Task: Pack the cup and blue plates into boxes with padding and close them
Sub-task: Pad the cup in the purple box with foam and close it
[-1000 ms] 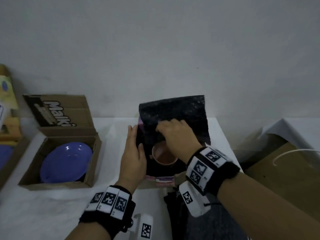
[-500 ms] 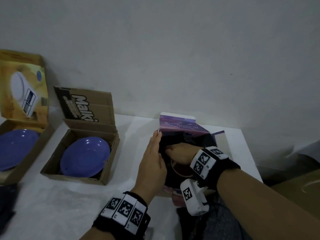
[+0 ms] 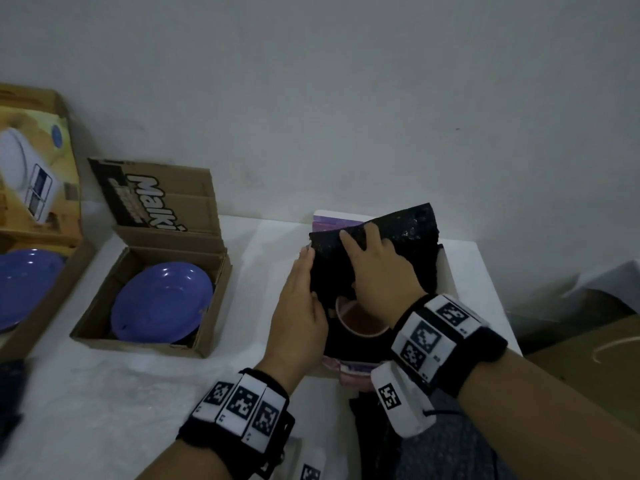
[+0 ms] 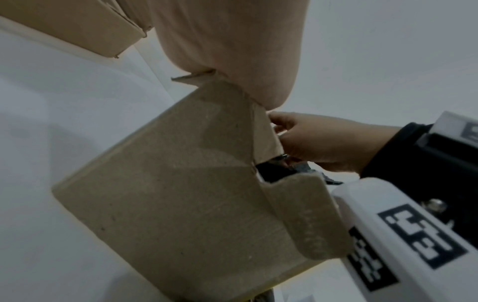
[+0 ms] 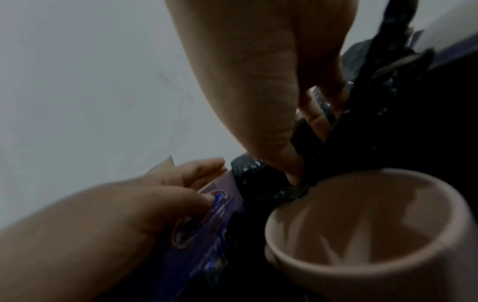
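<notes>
The right hand (image 3: 377, 268) pinches the black padding sheet (image 3: 408, 230) between thumb and fingers and holds it up over the box (image 4: 181, 200). The pink cup (image 3: 360, 322) stands inside the box, just below this hand's wrist. The left hand (image 3: 299, 313) lies flat, fingers straight, against the box's outer wall. Further to its left, a blue plate (image 3: 161, 303) rests in an open cardboard box (image 3: 100, 323).
</notes>
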{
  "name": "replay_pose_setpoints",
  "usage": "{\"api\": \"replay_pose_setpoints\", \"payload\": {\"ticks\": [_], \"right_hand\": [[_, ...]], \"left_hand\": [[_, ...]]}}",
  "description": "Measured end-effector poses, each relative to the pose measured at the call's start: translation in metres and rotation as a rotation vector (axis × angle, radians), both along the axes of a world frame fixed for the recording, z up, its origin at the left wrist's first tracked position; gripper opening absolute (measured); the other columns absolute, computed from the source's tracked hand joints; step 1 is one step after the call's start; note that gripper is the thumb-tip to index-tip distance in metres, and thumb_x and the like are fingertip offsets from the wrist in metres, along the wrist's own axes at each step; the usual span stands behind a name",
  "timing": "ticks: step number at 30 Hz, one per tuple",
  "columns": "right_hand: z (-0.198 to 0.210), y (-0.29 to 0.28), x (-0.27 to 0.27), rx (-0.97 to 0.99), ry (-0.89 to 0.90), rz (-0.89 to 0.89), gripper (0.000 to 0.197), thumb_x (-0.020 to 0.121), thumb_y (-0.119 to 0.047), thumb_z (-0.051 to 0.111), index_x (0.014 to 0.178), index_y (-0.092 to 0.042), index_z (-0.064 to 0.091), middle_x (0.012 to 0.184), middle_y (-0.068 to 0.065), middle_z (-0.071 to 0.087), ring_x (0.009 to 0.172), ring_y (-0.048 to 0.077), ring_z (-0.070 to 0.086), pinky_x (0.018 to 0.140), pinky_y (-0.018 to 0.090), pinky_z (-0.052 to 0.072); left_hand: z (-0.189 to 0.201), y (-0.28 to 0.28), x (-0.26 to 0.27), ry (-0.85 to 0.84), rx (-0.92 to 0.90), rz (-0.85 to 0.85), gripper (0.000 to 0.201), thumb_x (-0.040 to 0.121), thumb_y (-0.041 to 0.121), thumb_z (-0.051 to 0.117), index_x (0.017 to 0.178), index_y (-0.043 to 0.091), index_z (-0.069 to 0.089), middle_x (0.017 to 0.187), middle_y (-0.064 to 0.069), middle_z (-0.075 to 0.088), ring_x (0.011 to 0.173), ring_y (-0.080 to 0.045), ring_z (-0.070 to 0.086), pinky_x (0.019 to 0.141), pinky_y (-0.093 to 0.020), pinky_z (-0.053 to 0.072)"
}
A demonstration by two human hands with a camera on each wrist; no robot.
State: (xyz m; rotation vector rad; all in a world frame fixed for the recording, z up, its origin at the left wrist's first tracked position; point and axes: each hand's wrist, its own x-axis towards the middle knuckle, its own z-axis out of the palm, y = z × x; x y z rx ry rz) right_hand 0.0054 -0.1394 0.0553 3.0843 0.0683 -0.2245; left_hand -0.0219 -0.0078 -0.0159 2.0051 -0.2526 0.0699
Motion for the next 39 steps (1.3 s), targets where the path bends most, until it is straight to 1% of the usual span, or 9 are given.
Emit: {"api": "replay_pose_setpoints", "payload": {"ticks": [5, 9, 13, 17, 25, 28, 33, 35, 39], "right_hand": [[0.008, 0.008, 0.01, -0.193, -0.22, 0.208, 0.026, 0.088, -0.014, 0.043, 0.11, -0.014, 0.056, 0.111, 0.01, 0.062, 0.105, 0.033, 0.052, 0.08, 0.041, 0.043], [0.002, 0.015, 0.008, -0.109, -0.097, 0.236, 0.037, 0.091, -0.013, 0.045, 0.128, -0.013, 0.04, 0.133, 0.013, 0.043, 0.112, 0.03, 0.05, 0.086, 0.039, 0.043], [-0.003, 0.014, 0.011, -0.041, -0.187, 0.092, 0.062, 0.088, -0.005, 0.048, 0.143, -0.015, 0.022, 0.148, 0.02, 0.021, 0.099, 0.024, 0.051, 0.06, 0.032, 0.044], [0.001, 0.009, 0.021, -0.037, -0.383, 0.185, 0.021, 0.071, 0.0, 0.065, 0.09, -0.007, 0.061, 0.087, 0.013, 0.061, 0.077, 0.033, 0.061, 0.048, 0.031, 0.042], [-0.021, 0.011, 0.018, 0.079, 0.333, 0.162, 0.026, 0.089, -0.017, 0.052, 0.113, -0.013, 0.061, 0.109, 0.007, 0.067, 0.092, 0.024, 0.063, 0.085, 0.038, 0.052], [-0.002, 0.007, 0.017, 0.284, 0.37, 0.146, 0.041, 0.09, -0.01, 0.048, 0.13, -0.018, 0.052, 0.125, 0.004, 0.06, 0.109, 0.023, 0.057, 0.096, 0.035, 0.045], [0.03, -0.008, 0.016, 0.173, -0.031, -0.056, 0.024, 0.087, -0.014, 0.045, 0.099, -0.017, 0.065, 0.109, 0.005, 0.065, 0.097, 0.027, 0.059, 0.076, 0.031, 0.045], [0.026, -0.009, 0.013, -0.023, 0.183, -0.055, 0.02, 0.09, -0.015, 0.043, 0.089, -0.01, 0.062, 0.106, 0.009, 0.065, 0.089, 0.029, 0.058, 0.069, 0.03, 0.041], [-0.008, -0.015, 0.015, 0.012, 0.523, -0.085, 0.032, 0.096, -0.023, 0.041, 0.114, -0.004, 0.06, 0.118, 0.013, 0.062, 0.105, 0.028, 0.058, 0.088, 0.034, 0.047]], "left_hand": [[0.004, -0.001, -0.001, 0.013, 0.005, 0.01, 0.068, 0.092, -0.005, 0.034, 0.149, 0.026, 0.016, 0.157, 0.009, 0.019, 0.144, -0.006, 0.018, 0.118, -0.031, 0.02], [0.003, 0.0, 0.0, 0.004, 0.009, 0.001, 0.066, 0.093, -0.003, 0.035, 0.149, 0.027, 0.016, 0.157, 0.01, 0.018, 0.144, -0.005, 0.016, 0.118, -0.027, 0.019], [0.004, 0.0, -0.001, 0.008, 0.003, 0.003, 0.065, 0.093, -0.002, 0.035, 0.149, 0.027, 0.018, 0.156, 0.012, 0.017, 0.144, -0.003, 0.016, 0.118, -0.025, 0.019], [0.005, 0.0, -0.001, 0.012, -0.013, 0.013, 0.065, 0.092, -0.004, 0.036, 0.148, 0.025, 0.021, 0.154, 0.012, 0.021, 0.143, -0.003, 0.018, 0.118, -0.022, 0.017], [0.001, 0.001, 0.001, -0.021, 0.047, -0.008, 0.061, 0.093, -0.003, 0.037, 0.147, 0.024, 0.029, 0.157, 0.013, 0.016, 0.143, 0.0, 0.014, 0.11, -0.004, 0.011], [0.002, 0.001, 0.001, -0.022, 0.069, -0.019, 0.058, 0.092, -0.002, 0.038, 0.145, 0.023, 0.034, 0.158, 0.011, 0.012, 0.143, -0.002, 0.014, 0.112, -0.009, 0.016], [0.002, 0.0, 0.003, -0.043, 0.133, -0.009, 0.058, 0.091, -0.004, 0.038, 0.144, 0.018, 0.036, 0.156, 0.011, 0.01, 0.146, -0.009, 0.012, 0.114, -0.018, 0.015], [0.004, -0.001, 0.003, -0.049, 0.154, -0.015, 0.059, 0.09, -0.006, 0.039, 0.144, 0.017, 0.036, 0.154, 0.011, 0.01, 0.146, -0.01, 0.011, 0.113, -0.018, 0.012], [0.005, -0.001, 0.002, -0.01, 0.211, -0.022, 0.06, 0.091, -0.004, 0.04, 0.147, 0.016, 0.029, 0.159, 0.003, 0.006, 0.146, -0.013, 0.009, 0.114, -0.019, 0.013]]}}
